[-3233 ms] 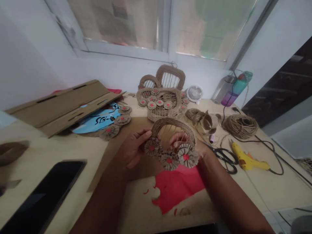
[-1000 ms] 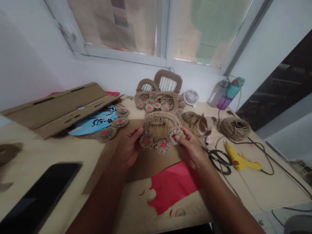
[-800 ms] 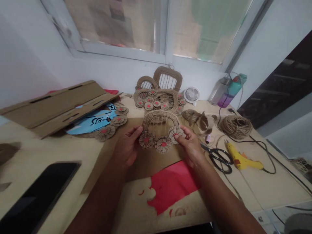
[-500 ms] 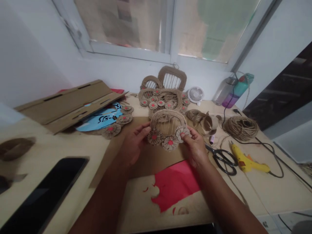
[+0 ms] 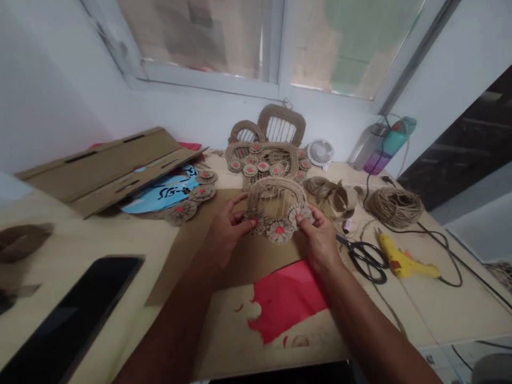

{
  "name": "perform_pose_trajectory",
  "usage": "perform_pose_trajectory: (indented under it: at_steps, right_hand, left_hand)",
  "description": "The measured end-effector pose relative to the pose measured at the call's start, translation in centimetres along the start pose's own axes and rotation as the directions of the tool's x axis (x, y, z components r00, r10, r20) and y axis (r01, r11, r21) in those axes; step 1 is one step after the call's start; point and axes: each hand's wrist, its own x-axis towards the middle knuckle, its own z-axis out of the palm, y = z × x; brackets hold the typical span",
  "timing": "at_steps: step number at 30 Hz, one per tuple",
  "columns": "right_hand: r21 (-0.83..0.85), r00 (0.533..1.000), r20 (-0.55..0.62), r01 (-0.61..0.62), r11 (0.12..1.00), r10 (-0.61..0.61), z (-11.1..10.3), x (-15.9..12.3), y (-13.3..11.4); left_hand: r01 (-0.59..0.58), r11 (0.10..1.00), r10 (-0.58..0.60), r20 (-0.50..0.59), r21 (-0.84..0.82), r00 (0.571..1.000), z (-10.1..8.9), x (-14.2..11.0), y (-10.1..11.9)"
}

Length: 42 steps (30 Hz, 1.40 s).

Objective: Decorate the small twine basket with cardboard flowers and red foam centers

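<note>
Between my two hands is a small arched jute-twine frame (image 5: 276,188) with three cardboard rosettes, each with a red centre, along its lower edge. My left hand (image 5: 226,234) pinches the left rosette, thumb on its face. The right rosette is gripped by my right hand (image 5: 320,238). The middle rosette (image 5: 279,230) faces up. The piece rests low over a brown cardboard sheet (image 5: 248,261) on the table.
Similar finished jute frames (image 5: 264,160) stand behind. Red paper (image 5: 290,298) lies in front. Scissors (image 5: 366,256), a yellow glue gun (image 5: 400,261) and a twine ball (image 5: 394,207) sit to the right. Folded cardboard (image 5: 104,168) and a dark phone (image 5: 64,325) are on the left.
The frame has gone from raised and tilted towards me to lying lower and farther away over the cardboard. My right hand has come from behind it to grip the right rosette.
</note>
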Motion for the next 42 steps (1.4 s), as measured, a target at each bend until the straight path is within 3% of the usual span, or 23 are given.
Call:
perform_pose_trajectory:
  at_steps: [42]
  right_hand:
    - [-0.016, 0.990, 0.048, 0.136, 0.991, -0.135, -0.4, 0.3, 1.3]
  left_hand:
    - [-0.011, 0.998, 0.017, -0.097, 0.068, 0.995, 0.8, -0.2, 0.0]
